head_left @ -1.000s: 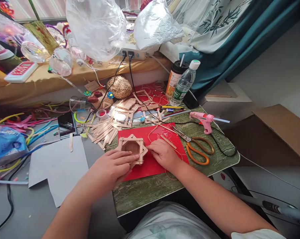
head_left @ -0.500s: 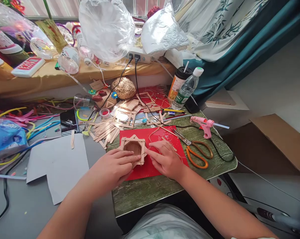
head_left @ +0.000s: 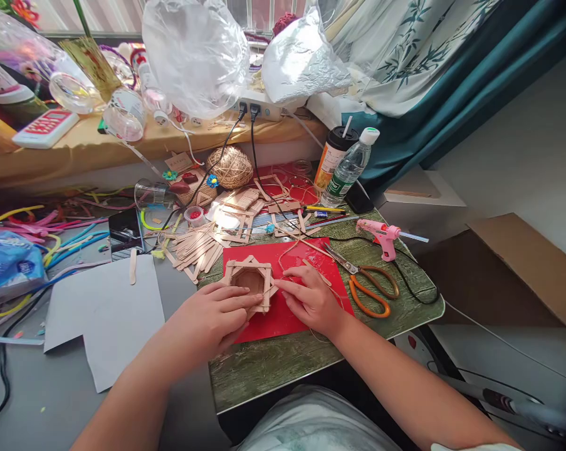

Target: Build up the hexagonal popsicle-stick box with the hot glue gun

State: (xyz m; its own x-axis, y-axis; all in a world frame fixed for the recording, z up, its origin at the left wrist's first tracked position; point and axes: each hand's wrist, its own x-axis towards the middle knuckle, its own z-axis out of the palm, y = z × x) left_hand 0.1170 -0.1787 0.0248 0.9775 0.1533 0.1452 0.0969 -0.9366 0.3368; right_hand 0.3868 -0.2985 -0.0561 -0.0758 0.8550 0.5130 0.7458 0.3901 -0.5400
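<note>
A small star-shaped box of stacked craft sticks (head_left: 249, 265), with an opening in its middle, rests on a red sheet (head_left: 283, 326). My left hand (head_left: 217, 313) lies over its near left side, the fingers reaching across the opening to its right wall and gripping it. At the right corner of the box, my right hand (head_left: 313, 297) has its fingers drawn together in a pinch. Thin twine (head_left: 289, 252) loops on the red sheet and runs to that hand; the bit between the fingertips is mostly hidden.
Scissors (head_left: 371, 291) with orange handles and a pink glue gun (head_left: 381, 235) lie to the right. Behind are loose craft sticks (head_left: 200, 247), a twine ball (head_left: 229, 167), a water bottle (head_left: 351, 166) and a drink cup (head_left: 332, 153). White paper (head_left: 108, 313) lies left.
The view has shifted slightly, so the scene sits a little further left. Both hands stay at the craft-stick box, with almost no change in their hold.
</note>
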